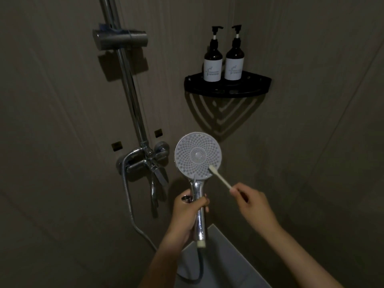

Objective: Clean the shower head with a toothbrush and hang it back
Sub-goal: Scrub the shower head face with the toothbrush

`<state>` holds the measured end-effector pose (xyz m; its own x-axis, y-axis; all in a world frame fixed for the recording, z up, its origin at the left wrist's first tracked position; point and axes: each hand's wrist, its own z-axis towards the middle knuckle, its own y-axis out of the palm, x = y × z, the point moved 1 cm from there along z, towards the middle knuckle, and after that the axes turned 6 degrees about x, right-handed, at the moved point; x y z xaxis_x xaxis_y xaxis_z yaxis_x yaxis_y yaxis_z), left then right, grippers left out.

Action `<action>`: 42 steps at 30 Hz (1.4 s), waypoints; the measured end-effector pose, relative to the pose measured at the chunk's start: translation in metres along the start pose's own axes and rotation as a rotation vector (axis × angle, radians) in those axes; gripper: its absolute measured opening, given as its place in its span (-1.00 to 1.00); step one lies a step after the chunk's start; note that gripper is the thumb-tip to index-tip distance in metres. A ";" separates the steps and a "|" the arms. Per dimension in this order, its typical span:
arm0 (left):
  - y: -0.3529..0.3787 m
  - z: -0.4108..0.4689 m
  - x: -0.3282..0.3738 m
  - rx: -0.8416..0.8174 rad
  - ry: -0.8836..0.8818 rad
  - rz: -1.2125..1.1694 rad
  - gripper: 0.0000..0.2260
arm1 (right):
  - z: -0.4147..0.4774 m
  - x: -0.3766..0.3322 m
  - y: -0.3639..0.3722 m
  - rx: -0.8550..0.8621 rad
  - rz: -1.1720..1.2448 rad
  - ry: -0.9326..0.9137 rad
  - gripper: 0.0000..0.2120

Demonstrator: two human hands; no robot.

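dim grey tiled walls (62, 100); black corner shelf (227, 88) w/ 2 pump bottles (213, 65).

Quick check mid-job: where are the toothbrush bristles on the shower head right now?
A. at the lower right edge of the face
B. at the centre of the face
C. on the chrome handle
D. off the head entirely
A: the toothbrush, held in the right hand, has its bristles on the lower right edge of the shower head, whose handle the left hand grips.
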<state>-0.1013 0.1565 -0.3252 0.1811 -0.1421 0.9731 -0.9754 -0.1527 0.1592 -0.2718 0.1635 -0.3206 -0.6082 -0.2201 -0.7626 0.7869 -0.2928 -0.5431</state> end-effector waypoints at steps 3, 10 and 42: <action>-0.002 0.004 -0.002 0.002 0.010 0.040 -0.88 | -0.017 -0.003 0.016 -0.063 0.006 -0.013 -0.73; 0.003 0.002 -0.009 -0.033 0.013 0.076 -0.90 | -0.004 -0.023 0.018 -0.104 -0.018 -0.032 -0.79; 0.003 0.002 -0.014 -0.092 0.029 0.101 -0.89 | 0.057 -0.030 -0.013 0.160 -0.065 -0.017 -0.81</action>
<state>-0.1061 0.1561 -0.3386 0.0787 -0.1241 0.9891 -0.9961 -0.0481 0.0733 -0.2694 0.1212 -0.2704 -0.6597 -0.2111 -0.7212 0.7205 -0.4507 -0.5271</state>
